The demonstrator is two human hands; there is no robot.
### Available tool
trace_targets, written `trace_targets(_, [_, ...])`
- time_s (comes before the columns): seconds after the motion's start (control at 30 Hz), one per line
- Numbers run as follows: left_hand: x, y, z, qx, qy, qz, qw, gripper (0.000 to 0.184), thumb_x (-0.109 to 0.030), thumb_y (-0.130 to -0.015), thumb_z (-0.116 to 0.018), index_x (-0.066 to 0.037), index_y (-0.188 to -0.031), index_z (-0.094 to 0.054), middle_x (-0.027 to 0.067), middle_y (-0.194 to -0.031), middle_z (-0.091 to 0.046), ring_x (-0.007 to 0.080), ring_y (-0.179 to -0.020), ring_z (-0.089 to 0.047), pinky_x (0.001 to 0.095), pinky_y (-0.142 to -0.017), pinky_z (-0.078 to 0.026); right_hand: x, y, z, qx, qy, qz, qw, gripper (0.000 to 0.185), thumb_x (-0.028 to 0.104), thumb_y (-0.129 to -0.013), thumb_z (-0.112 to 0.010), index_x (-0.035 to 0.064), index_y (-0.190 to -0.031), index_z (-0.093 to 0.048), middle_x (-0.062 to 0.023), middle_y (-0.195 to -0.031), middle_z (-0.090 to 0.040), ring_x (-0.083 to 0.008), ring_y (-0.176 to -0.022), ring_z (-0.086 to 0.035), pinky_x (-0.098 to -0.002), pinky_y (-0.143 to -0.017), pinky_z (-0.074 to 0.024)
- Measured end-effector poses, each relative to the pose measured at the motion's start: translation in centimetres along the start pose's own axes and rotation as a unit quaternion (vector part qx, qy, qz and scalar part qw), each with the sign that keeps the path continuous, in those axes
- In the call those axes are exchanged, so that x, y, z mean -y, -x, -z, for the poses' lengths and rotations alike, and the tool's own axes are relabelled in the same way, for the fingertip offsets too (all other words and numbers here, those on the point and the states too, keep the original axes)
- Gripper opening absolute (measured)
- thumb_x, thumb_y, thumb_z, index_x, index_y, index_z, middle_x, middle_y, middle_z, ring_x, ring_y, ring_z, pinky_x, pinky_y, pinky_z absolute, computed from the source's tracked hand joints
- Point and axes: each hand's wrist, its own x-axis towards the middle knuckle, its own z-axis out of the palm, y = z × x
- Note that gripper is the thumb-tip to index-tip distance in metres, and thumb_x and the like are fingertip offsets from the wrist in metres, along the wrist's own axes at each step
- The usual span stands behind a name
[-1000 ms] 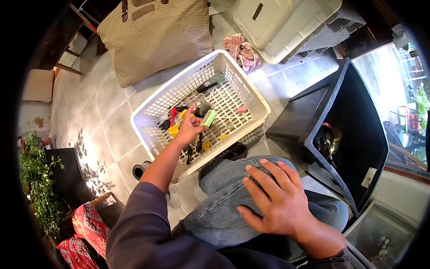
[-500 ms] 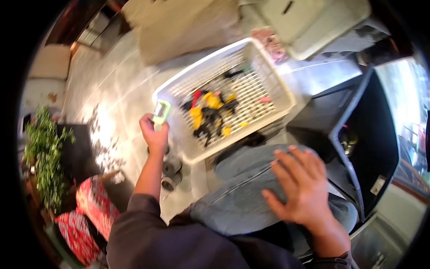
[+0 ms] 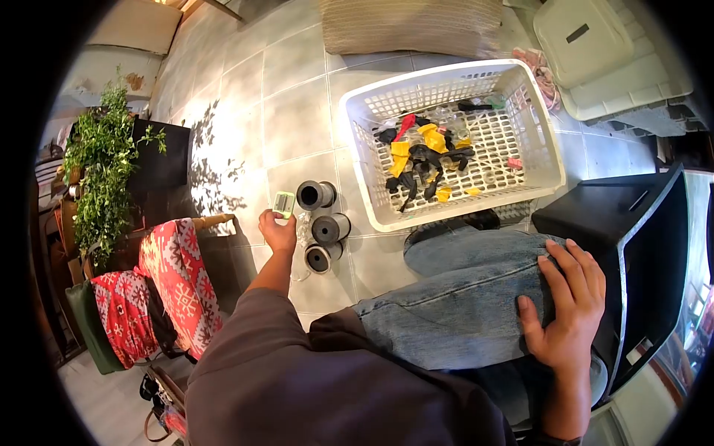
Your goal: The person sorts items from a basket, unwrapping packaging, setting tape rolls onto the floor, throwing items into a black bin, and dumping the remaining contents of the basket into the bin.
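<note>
My left hand [image 3: 278, 233] is closed on a small light-green device with a grey, screen-like panel [image 3: 283, 204], held over the floor left of the basket. Its exact kind is too small to tell. Just right of that hand are several spools [image 3: 326, 228], dark at the core, with a clear crinkled plastic piece [image 3: 303, 229] beside them. My right hand [image 3: 569, 316] lies on the knee of my blue jeans [image 3: 454, 297], fingers apart and holding nothing. Ahead of my knees sits a white plastic basket [image 3: 461, 214] with black, yellow and red scraps [image 3: 428, 156] in it.
A black open-sided cabinet [image 3: 632, 238] stands close on my right. At the left are a leafy plant [image 3: 104, 171] and red patterned cushions [image 3: 178, 282]. A brown mat [image 3: 413, 26] lies beyond the basket, and a pale lidded bin [image 3: 595, 52] is at the far right.
The view has swung, so the basket appears farther right. My left hand with the device has moved away from the basket's edge toward the left of the spools. My right hand stays on the knee.
</note>
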Motion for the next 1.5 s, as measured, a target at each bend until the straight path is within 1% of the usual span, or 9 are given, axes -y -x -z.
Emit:
trace_targets(0.1, [0.2, 0.1, -0.8, -0.027, 0.004, -0.026, 0.999, 0.031, -0.015, -0.072, -0.085, -0.006, -0.087, -0.059, 0.0162, -0.121, -0.060, 0.0378, -0.112, -0.057, 0.0465, -0.099, -0.046, 0.1, 0.1, 0.0, 0.000, 0.006, -0.003, 1.000, 0.047, 0.025, -0.070, -0.076, -0.0004, -0.110, -0.070, -0.0161, -0.126, -0.068, -0.0399, -0.124, -0.059, -0.0538, -0.106, -0.0431])
trace_targets(0.2, [1.2, -0.2, -1.8, 0.042, 0.016, 0.137, 0.989, 0.031, -0.018, -0.073, -0.085, -0.005, -0.087, -0.061, 0.0183, -0.120, -0.061, 0.0371, -0.109, -0.059, 0.0439, -0.097, -0.049, 0.1, 0.1, 0.1, -0.002, 0.001, -0.003, 1.000, 0.047, 0.025, -0.070, -0.076, -0.0001, -0.110, -0.070, -0.0161, -0.126, -0.068, -0.0398, -0.124, -0.059, -0.0539, -0.107, -0.0430])
trace_targets(0.37, [5.8, 0.0, -4.6, 0.098, -0.077, 0.252, 0.960, 0.036, -0.030, -0.069, -0.085, -0.001, -0.081, -0.069, 0.0184, -0.083, -0.073, 0.0391, -0.082, -0.071, 0.0480, -0.082, -0.056, 0.1, 0.2, 0.0, -0.006, -0.001, -0.001, 1.000, 0.047, 0.025, -0.070, -0.077, 0.0005, -0.110, -0.071, -0.0152, -0.126, -0.068, -0.0385, -0.124, -0.059, -0.0528, -0.107, -0.0436])
trace_targets(0.53, [7.0, -0.7, -6.4, 0.206, -0.095, 0.257, 0.940, 0.043, -0.030, -0.073, -0.084, 0.005, -0.095, -0.077, 0.0240, -0.098, -0.076, 0.0382, -0.096, -0.074, 0.0463, -0.089, -0.056, -0.4, 0.5, 0.3, -0.011, -0.011, -0.013, 1.000, 0.046, 0.028, -0.072, -0.078, 0.0013, -0.109, -0.072, -0.0142, -0.126, -0.068, -0.0373, -0.123, -0.060, -0.0521, -0.106, -0.0440])
trace_targets(0.67, [-4.0, -4.2, -6.4, 0.012, 0.099, 0.081, 0.992, 0.034, -0.009, -0.078, -0.070, 0.003, -0.109, -0.064, 0.0259, -0.123, -0.057, 0.0409, -0.109, -0.057, 0.0463, -0.098, -0.048, -0.9, 0.7, 0.4, -0.013, -0.024, -0.016, 0.999, 0.045, 0.030, -0.074, -0.079, 0.0014, -0.109, -0.071, -0.0138, -0.127, -0.067, -0.0366, -0.121, -0.061, -0.0516, -0.106, -0.0443])
trace_targets(0.77, [-20.0, -6.9, -2.8, -0.109, 0.149, -0.213, 0.959, 0.032, 0.001, -0.078, -0.066, 0.000, -0.109, -0.061, 0.0215, -0.123, -0.055, 0.0353, -0.114, -0.056, 0.0435, -0.101, -0.044, -1.1, 0.7, 0.4, -0.011, -0.026, -0.017, 0.999, 0.046, 0.030, -0.074, -0.079, 0.0014, -0.109, -0.071, -0.0134, -0.127, -0.067, -0.0359, -0.120, -0.061, -0.0514, -0.105, -0.0443])
trace_targets(0.97, [-38.4, -5.6, -13.4, 0.335, 0.242, -0.436, 0.799, 0.029, -0.006, -0.085, -0.070, -0.002, -0.113, -0.068, 0.0168, -0.114, -0.066, 0.0346, -0.108, -0.065, 0.0405, -0.097, -0.052, -1.5, 0.5, 0.6, 0.004, -0.034, -0.023, 0.999, 0.048, 0.036, -0.077, -0.077, 0.0026, -0.110, -0.072, -0.0132, -0.127, -0.068, -0.0343, -0.121, -0.061, -0.0501, -0.105, -0.0446])
trace_targets(1.27, [-44.9, -0.1, -21.8, 0.451, -0.129, -0.295, 0.832, 0.070, -0.035, -0.083, -0.074, -0.005, -0.144, -0.056, 0.0169, -0.159, -0.036, 0.0415, -0.144, -0.038, 0.0502, -0.118, -0.037, -2.9, 1.4, 0.3, -0.003, -0.065, -0.038, 0.997, 0.048, 0.039, -0.081, -0.075, 0.0027, -0.111, -0.072, -0.0129, -0.129, -0.065, -0.0338, -0.126, -0.058, -0.0496, -0.109, -0.0429])
trace_targets(1.5, [-39.7, 0.1, -17.8, 0.242, 0.245, -0.317, 0.884, 0.049, -0.018, -0.086, -0.076, 0.001, -0.129, -0.063, 0.0166, -0.147, -0.046, 0.0320, -0.124, -0.059, 0.0413, -0.103, -0.050, -2.8, 1.6, 0.3, -0.006, -0.075, -0.028, 0.997, 0.047, 0.039, -0.082, -0.074, 0.0025, -0.111, -0.069, -0.0137, -0.128, -0.065, -0.0351, -0.126, -0.057, -0.0499, -0.110, -0.0426])
